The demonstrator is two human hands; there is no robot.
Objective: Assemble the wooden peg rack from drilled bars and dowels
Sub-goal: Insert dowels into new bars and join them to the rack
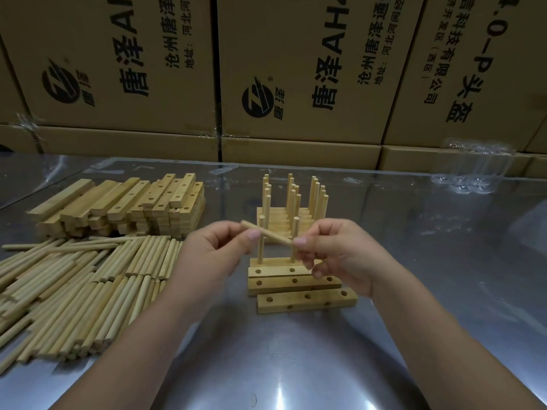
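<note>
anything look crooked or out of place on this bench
The nearest drilled bar sits shifted right of the bars behind it, not lined up. A few loose dowels lie crosswise at the far edge of the dowel pile. Nothing looks broken or spilled.

Hands: two, left (213, 255) and right (334, 253). One dowel (266, 235) pinched between them. Four drilled bars (306, 300) side by side at bench middle; two upright dowels (260, 251) in rearmost bar. One finished rack (291, 214) behind, peg count unclear. Bar stack (118, 205) and loose dowel pile (74, 291) at left edge: too many to count.
</note>
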